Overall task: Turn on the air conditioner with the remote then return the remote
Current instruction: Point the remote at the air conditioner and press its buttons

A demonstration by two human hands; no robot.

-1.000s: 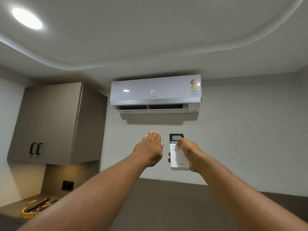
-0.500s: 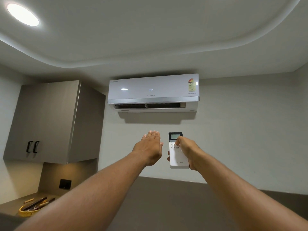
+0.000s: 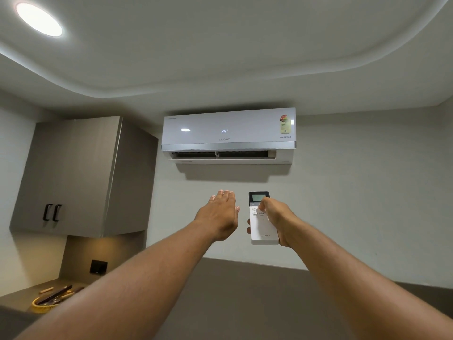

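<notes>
Your right hand (image 3: 275, 222) grips the slim white remote with a grey screen (image 3: 262, 224), thumb on its buttons, below the white wall-mounted air conditioner (image 3: 228, 133) showing 24. Your left hand (image 3: 220, 214), just beside the remote, is flat, fingers straight and together.

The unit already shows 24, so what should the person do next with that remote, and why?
Probably lower the right hand and carry the remote back to its place: the air conditioner has its display lit and its flap open, so it seems on. The left hand is free.
</notes>
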